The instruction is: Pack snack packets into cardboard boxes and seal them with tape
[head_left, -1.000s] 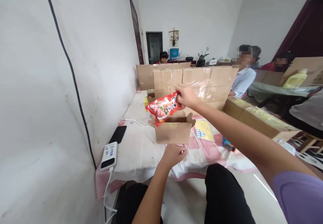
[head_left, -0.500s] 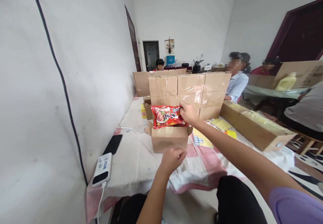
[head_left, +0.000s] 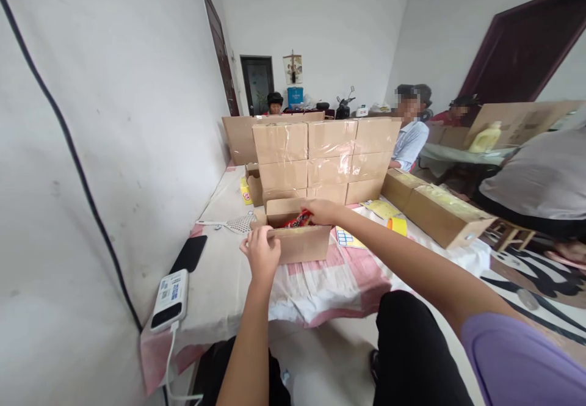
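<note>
An open cardboard box (head_left: 304,246) stands on the cloth-covered table in front of me. Inside it lies a red food packet (head_left: 296,219), mostly hidden by the front wall. My right hand (head_left: 323,212) reaches over the box's right side with its fingers closed on the packet's right end. At the front left corner, my left hand (head_left: 262,250) has its fingers curled over the box's edge, gripping it.
Taped cardboard boxes (head_left: 327,155) form a wall behind. A slotted white utensil (head_left: 240,223), black phone (head_left: 195,253) and white power bank (head_left: 170,299) lie left. Yellow tape (head_left: 397,226) and a long box (head_left: 444,213) are right. Other people sit beyond.
The red packet has gone down from above the box into it, with my right hand still on it. My left hand has moved left and up onto the box's front left corner.
</note>
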`<state>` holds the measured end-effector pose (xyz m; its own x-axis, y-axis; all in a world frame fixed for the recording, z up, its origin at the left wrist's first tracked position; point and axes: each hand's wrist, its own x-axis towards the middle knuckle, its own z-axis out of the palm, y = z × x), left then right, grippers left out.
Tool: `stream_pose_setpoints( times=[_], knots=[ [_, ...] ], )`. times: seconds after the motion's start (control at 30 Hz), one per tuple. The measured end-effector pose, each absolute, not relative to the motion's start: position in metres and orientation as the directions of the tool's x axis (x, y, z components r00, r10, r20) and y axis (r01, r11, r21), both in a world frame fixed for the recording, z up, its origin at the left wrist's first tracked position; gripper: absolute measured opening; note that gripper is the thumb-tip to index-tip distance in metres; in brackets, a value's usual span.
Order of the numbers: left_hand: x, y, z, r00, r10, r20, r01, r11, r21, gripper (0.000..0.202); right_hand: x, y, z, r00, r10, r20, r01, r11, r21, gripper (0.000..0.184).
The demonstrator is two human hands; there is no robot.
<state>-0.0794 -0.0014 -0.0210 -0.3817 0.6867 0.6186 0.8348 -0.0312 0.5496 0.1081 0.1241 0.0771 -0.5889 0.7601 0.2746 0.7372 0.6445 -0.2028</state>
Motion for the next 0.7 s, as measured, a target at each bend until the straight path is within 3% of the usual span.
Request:
stream_pose_setpoints(
  times=[0.1,0.37,0.43,0.6,0.7],
  knots=[
    [-0.082,-0.006,-0.023,-0.361,0.685,0.632,0.847,-0.043,0.53,0.018,0.102,0.124,0.07,-0.689,0.718,0.097,0.687,0.69,-0.229,0.03],
    [-0.087,-0.007,-0.022,-0.343,0.701,0.625,0.86,-0.033,0.509,0.017,0.109,0.127,0.09,-0.587,0.764,0.268,0.737,0.641,-0.215,0.031],
    [-0.088,-0.007,-0.022,-0.352,0.697,0.625,0.86,-0.024,0.51,0.018,0.113,0.123,0.085,-0.587,0.777,0.226,0.754,0.627,-0.196,0.031],
    [-0.09,-0.001,-0.033,-0.331,0.681,0.654,0.877,-0.032,0.479,0.017,0.117,0.114,0.064,-0.622,0.782,-0.038,0.778,0.611,-0.143,0.028],
    [-0.092,0.006,-0.041,-0.386,0.57,0.725,0.869,-0.038,0.493,0.027,0.13,0.115,0.059,-0.584,0.81,0.064,0.797,0.586,-0.149,0.044]
  ],
)
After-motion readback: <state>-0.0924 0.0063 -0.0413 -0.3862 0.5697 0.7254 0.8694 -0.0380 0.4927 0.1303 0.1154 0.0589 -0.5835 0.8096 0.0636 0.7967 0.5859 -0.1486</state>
